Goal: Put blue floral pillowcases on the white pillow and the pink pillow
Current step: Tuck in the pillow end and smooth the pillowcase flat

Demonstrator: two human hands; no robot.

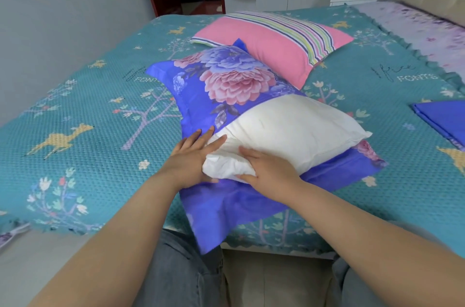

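Reference landmark: the soft white fabric pillow (pixel 289 130), lying mid-bed on the teal quilted bedspread (pixel 88 105). Its far-left half sits inside the blue satin floral pillowcase (pixel 221 80); its near-right half is bare. At its near-left corner, the left hand (pixel 193 158) lies flat, fingers extended, pressing that corner. Immediately right, the right hand (pixel 264 171) pinches the bunched corner, fingers curled closed on the filling. The pillow's long axis runs far-left to near-right, covered end pointing away. Likely light, compressible; the case looks slippery, so grip corners. Behind the pillow lies the pink striped pillow (pixel 271 42); far right, a folded blue cloth (pixel 442 120)
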